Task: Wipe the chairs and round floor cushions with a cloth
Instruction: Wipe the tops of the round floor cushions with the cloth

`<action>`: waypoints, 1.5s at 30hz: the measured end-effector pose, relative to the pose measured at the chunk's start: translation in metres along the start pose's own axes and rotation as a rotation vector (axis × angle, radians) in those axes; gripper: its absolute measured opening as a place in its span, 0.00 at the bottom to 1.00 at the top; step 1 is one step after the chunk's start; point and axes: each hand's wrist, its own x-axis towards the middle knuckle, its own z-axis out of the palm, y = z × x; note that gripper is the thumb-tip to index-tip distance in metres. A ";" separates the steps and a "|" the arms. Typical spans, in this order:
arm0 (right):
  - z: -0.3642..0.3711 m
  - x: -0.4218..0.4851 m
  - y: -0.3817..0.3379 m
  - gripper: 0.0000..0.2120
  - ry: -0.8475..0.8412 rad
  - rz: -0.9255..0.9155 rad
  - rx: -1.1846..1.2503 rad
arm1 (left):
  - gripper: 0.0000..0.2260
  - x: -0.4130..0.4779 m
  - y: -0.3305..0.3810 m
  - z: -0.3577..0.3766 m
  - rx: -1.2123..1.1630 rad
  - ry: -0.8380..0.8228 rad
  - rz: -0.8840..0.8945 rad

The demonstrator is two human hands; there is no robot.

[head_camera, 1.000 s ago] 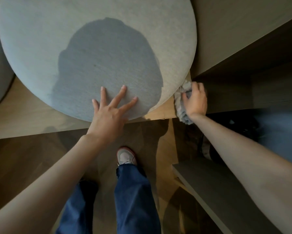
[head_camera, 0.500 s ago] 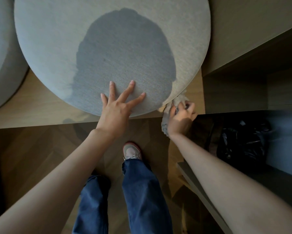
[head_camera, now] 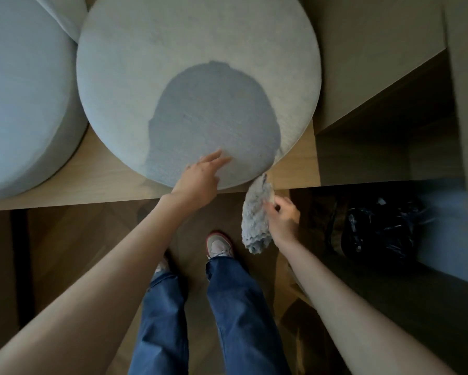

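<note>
The left hand (head_camera: pixel 200 175), fingers straight, touches the cushion (head_camera: pixel 197 63) at the ledge's (head_camera: pixel 105 185) front edge. The right hand (head_camera: pixel 283 220) grips the cloth (head_camera: pixel 256 220) clear of it. The second cushion (head_camera: pixel 24 90) seemingly remains to be wiped.

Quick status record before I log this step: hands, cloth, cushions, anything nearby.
left hand: fingers straight, resting on the near edge of the round cushion
right hand: grips the cloth, just off the cushion's near-right rim
cloth: bunched, hanging down; top tip near the rim, contact unclear
second cushion: to the left, on the same wooden platform
nearby: black bag in the dark recess at right
</note>
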 end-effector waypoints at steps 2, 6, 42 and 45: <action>-0.022 -0.019 -0.021 0.06 0.067 -0.010 0.054 | 0.25 -0.018 0.014 -0.014 -0.112 0.049 0.020; -0.069 -0.063 -0.079 0.07 -0.007 -0.092 0.296 | 0.25 -0.068 0.044 -0.048 -0.372 0.097 0.057; -0.231 -0.450 -0.216 0.03 0.762 -0.017 0.496 | 0.30 -0.387 0.178 -0.162 -0.093 -0.537 0.885; -0.246 -0.480 -0.199 0.03 0.853 0.014 0.410 | 0.37 -0.411 0.211 -0.119 0.000 -0.647 0.936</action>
